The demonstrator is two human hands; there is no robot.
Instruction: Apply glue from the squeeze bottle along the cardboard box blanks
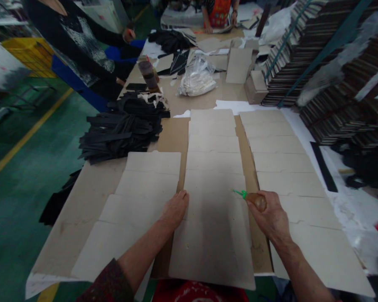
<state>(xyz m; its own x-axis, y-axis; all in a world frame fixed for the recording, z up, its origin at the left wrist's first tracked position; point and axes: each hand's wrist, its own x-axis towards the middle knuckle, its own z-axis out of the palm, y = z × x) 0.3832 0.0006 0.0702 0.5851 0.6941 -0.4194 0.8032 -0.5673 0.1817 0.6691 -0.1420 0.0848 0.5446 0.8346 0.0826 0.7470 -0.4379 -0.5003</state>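
Tabletop (96,186), three overlapping cardboard rows (212,186)

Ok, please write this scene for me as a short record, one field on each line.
cardboard sheets: overlapping, in three rows
left hand: at the gap between the left and middle rows
right hand: holds a bottle, green tip over the middle row
left side: black strips, piled
farther along: cup, plastic bag
right side: tall stack of boards
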